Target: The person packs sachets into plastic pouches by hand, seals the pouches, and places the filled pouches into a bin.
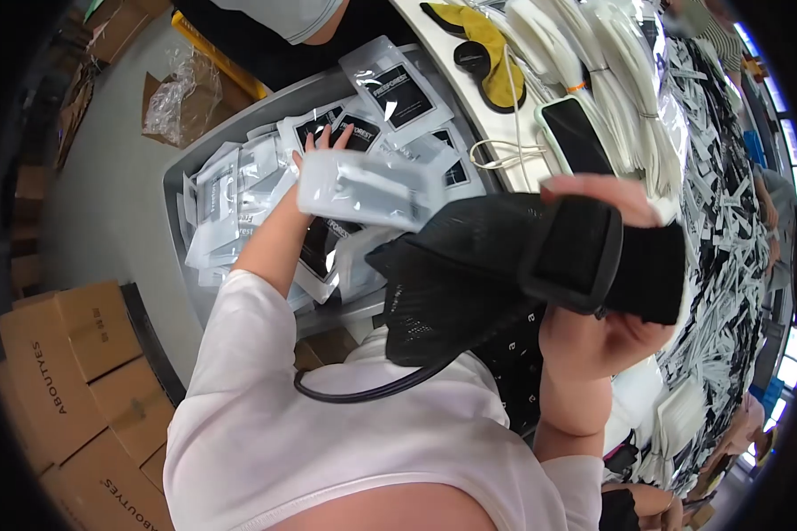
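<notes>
My left hand (pixel 321 144) reaches over the grey bin (pixel 174 190), fingers spread above printed plastic pouches (pixel 397 93). A motion-blurred frosted clear pouch (pixel 367 190) covers its palm; I cannot tell whether they touch. In front of my chest, my right hand (pixel 615 341) is closed around a black mesh item (pixel 469 265) with a wide black strap (pixel 651 273) and a large rectangular plastic buckle (pixel 571 252). A thin black cord (pixel 372 394) loops down from the mesh across my white shirt. The fingers behind the strap are partly hidden.
A white table (pixel 452 53) to the right bears a phone (pixel 577 137), a cable (pixel 505 155), a yellow-and-black item (pixel 496 66) and bundled white strips (pixel 584 53). Beyond lies a heap of strips (pixel 717 221). Cardboard boxes (pixel 62 363) stand lower left. Another person (pixel 301 18) is at the top.
</notes>
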A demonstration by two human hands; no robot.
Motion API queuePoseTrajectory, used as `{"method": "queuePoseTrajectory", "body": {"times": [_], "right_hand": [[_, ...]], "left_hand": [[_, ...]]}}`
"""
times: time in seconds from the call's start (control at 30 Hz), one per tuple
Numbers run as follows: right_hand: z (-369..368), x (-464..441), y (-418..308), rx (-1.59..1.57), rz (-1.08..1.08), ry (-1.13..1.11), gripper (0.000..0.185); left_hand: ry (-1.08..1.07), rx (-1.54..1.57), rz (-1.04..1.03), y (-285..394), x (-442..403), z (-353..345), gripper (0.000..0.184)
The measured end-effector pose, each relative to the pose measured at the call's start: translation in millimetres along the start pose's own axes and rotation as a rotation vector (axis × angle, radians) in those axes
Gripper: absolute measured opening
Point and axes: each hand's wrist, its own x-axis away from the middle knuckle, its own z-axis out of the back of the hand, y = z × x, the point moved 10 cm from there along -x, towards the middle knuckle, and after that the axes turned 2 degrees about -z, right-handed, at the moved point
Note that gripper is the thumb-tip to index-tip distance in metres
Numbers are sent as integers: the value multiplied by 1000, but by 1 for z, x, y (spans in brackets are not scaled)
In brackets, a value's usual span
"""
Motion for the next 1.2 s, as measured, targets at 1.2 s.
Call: {"method": "queuePoseTrajectory", "body": {"times": [1.2], "right_hand": [[-5, 156, 138, 161, -490, -271, 19]], "left_hand": [[-237, 262, -679, 95, 193, -28, 51]]}}
